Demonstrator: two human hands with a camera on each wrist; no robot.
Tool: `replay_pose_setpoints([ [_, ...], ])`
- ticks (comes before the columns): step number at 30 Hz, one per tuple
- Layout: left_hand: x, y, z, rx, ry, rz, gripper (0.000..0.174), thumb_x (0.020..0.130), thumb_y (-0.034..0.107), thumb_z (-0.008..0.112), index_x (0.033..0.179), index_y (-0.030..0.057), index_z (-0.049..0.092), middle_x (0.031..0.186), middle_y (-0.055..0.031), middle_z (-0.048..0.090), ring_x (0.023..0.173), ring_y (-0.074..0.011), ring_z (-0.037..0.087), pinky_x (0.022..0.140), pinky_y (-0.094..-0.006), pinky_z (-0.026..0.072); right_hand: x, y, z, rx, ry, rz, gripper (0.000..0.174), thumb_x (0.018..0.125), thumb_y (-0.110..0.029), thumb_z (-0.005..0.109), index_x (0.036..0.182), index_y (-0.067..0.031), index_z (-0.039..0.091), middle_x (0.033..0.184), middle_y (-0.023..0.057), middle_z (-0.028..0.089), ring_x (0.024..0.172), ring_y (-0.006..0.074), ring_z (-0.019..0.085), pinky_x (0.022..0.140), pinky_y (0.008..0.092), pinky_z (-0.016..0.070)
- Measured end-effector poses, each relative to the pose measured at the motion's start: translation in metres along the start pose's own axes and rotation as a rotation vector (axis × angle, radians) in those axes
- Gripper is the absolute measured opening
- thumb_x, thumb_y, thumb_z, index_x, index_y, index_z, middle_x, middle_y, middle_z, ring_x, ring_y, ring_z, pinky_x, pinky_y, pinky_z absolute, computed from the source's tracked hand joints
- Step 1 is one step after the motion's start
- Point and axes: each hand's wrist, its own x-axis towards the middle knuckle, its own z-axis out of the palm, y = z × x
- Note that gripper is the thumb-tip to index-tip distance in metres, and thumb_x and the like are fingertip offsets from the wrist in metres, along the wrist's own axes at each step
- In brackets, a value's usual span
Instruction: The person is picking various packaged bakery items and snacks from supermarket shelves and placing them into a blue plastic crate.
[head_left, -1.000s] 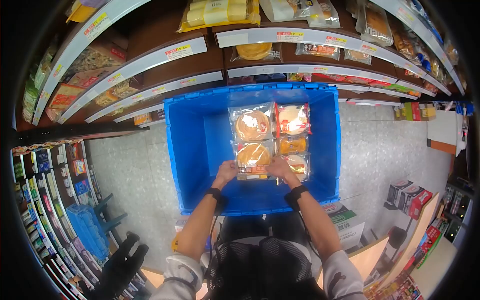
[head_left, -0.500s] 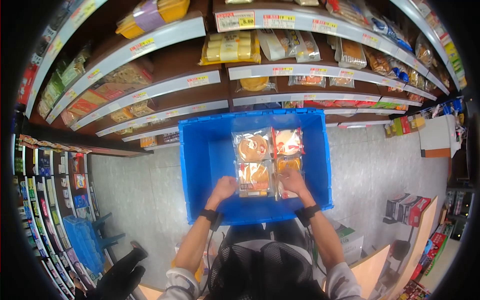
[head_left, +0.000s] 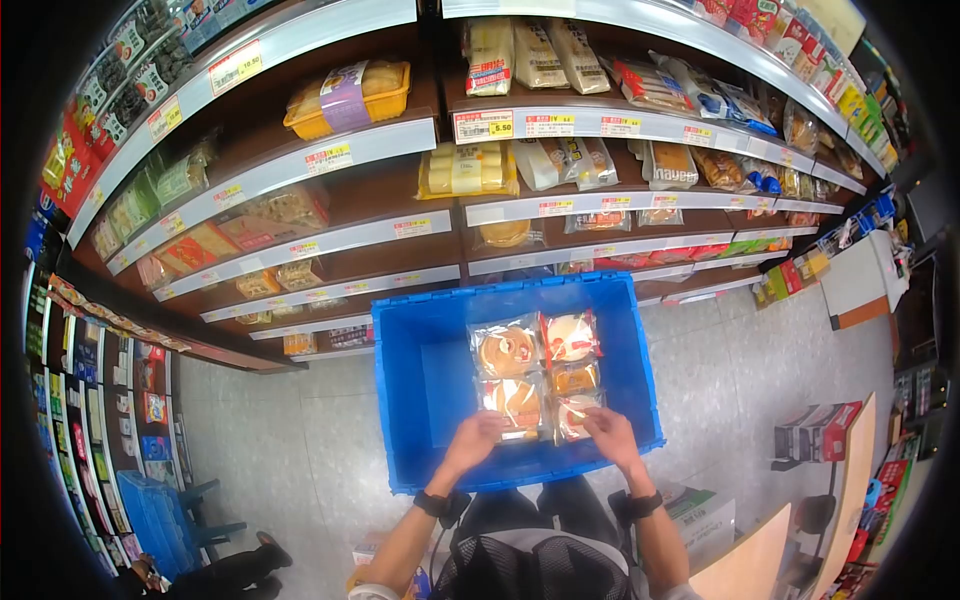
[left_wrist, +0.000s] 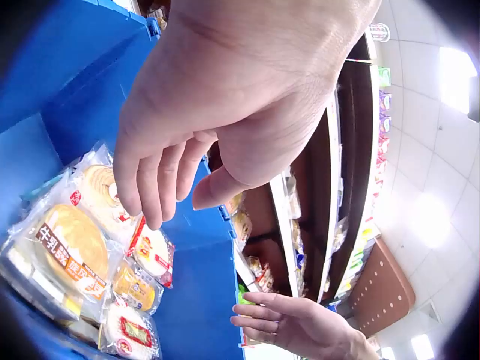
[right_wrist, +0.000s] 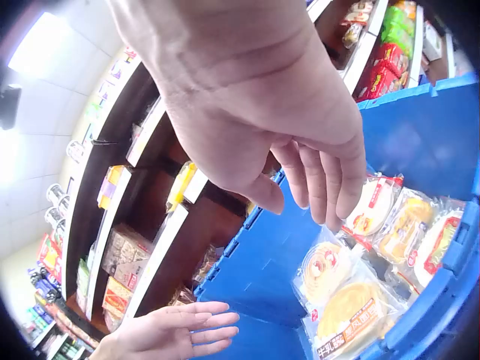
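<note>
A blue plastic crate (head_left: 420, 400) stands on the floor below the shelves. Several clear-wrapped round breads (head_left: 510, 350) and smaller pastry packs (head_left: 572, 336) lie flat in its right half. My left hand (head_left: 480, 432) hovers over the nearest bread pack (head_left: 516, 402) with its fingers relaxed, holding nothing. At the near right corner of the packs is my right hand (head_left: 610, 430), empty too, fingers straight. The left wrist view has the left hand (left_wrist: 169, 169) above the packs (left_wrist: 71, 240). In the right wrist view the right hand (right_wrist: 322, 176) hangs over them (right_wrist: 352, 300).
Curved store shelves (head_left: 540, 210) with price tags hold bagged breads and a yellow tray (head_left: 345, 95) behind the crate. A grey tiled floor (head_left: 300, 450) lies on both sides. Cardboard boxes (head_left: 815, 430) and a counter edge stand at the right.
Both hands have come off the near bread packs and drawn back toward me. The head view has tilted up, so the crate sits lower and more shelves show.
</note>
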Motion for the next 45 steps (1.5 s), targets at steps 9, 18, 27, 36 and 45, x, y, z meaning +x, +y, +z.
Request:
replay_pose_setpoints([
  [9, -0.031, 0.008, 0.018, 0.005, 0.006, 0.076, 0.028, 0.089, 0.005, 0.057, 0.115, -0.0048, 0.056, 0.109, -0.013, 0.065, 0.097, -0.017, 0.063, 0.085, -0.0276, 0.0501, -0.023, 0.017, 0.012, 0.052, -0.042, -0.012, 0.031, 0.085, -0.016, 0.064, 0.108, 0.005, 0.063, 0.09, 0.0149, 0.07, 0.083, 0.0185, 0.068, 0.075, 0.0291, 0.0535],
  [18, -0.08, 0.018, 0.059, -0.002, 0.085, 0.075, 0.028, 0.088, 0.002, 0.056, 0.116, -0.0054, 0.053, 0.11, -0.0159, 0.064, 0.099, -0.0195, 0.063, 0.087, -0.0296, 0.0499, -0.06, -0.003, -0.014, 0.01, -0.115, -0.112, 0.03, 0.085, -0.017, 0.064, 0.107, 0.0029, 0.063, 0.092, 0.0138, 0.07, 0.084, 0.0199, 0.068, 0.077, 0.0298, 0.0536],
  [27, -0.129, -0.005, 0.108, -0.05, 0.117, 0.007, 0.028, 0.089, 0.002, 0.056, 0.116, -0.0039, 0.054, 0.112, -0.0144, 0.063, 0.1, -0.0195, 0.063, 0.088, -0.0299, 0.0492, -0.098, 0.078, -0.022, 0.119, -0.221, -0.108, 0.028, 0.086, -0.017, 0.064, 0.106, 0.0014, 0.064, 0.092, 0.0124, 0.07, 0.083, 0.0172, 0.067, 0.077, 0.0296, 0.0536],
  [36, -0.117, 0.006, 0.126, -0.008, 0.051, 0.034, 0.028, 0.089, 0.002, 0.055, 0.117, -0.0036, 0.054, 0.112, -0.0142, 0.063, 0.101, -0.0195, 0.062, 0.088, -0.0295, 0.0488, -0.107, 0.083, -0.041, 0.121, -0.133, -0.08, 0.027, 0.085, -0.016, 0.064, 0.107, 0.0009, 0.064, 0.092, 0.0123, 0.07, 0.082, 0.0177, 0.067, 0.077, 0.0297, 0.0539],
  [45, -0.069, 0.035, 0.143, 0.026, -0.124, 0.105, 0.029, 0.09, 0.002, 0.054, 0.118, -0.0045, 0.053, 0.112, -0.0144, 0.063, 0.099, -0.0188, 0.063, 0.088, -0.0292, 0.0497, -0.119, 0.086, -0.07, 0.148, 0.031, -0.017, 0.026, 0.086, -0.013, 0.063, 0.107, 0.0022, 0.064, 0.094, 0.0137, 0.069, 0.085, 0.0178, 0.067, 0.077, 0.0286, 0.053],
])
